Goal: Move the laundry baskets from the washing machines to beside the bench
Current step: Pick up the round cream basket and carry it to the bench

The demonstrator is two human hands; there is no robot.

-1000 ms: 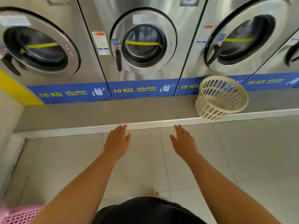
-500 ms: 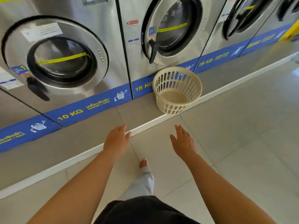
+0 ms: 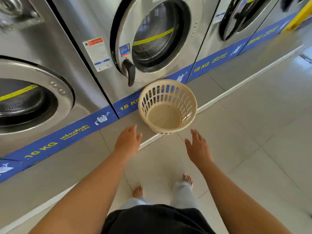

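Observation:
A round cream laundry basket [image 3: 167, 106] with slotted walls stands empty on the raised grey step, right in front of the 15 KG washing machine [image 3: 152, 41]. My left hand [image 3: 128, 141] reaches toward its near left side, fingers apart, holding nothing. My right hand [image 3: 197, 146] is stretched out toward its near right side, also empty and open. Both hands are a short gap below the basket and do not touch it.
A row of steel washing machines with closed round doors runs along the back, a 10 KG one [image 3: 30, 102] at left. The grey step [image 3: 67, 162] has a white edge. My bare feet [image 3: 137, 191] stand on the pale tiled floor [image 3: 253, 149].
I have walked to the right along the machines, and the basket is now straight ahead and much closer. Both hands have stayed open and stretched forward.

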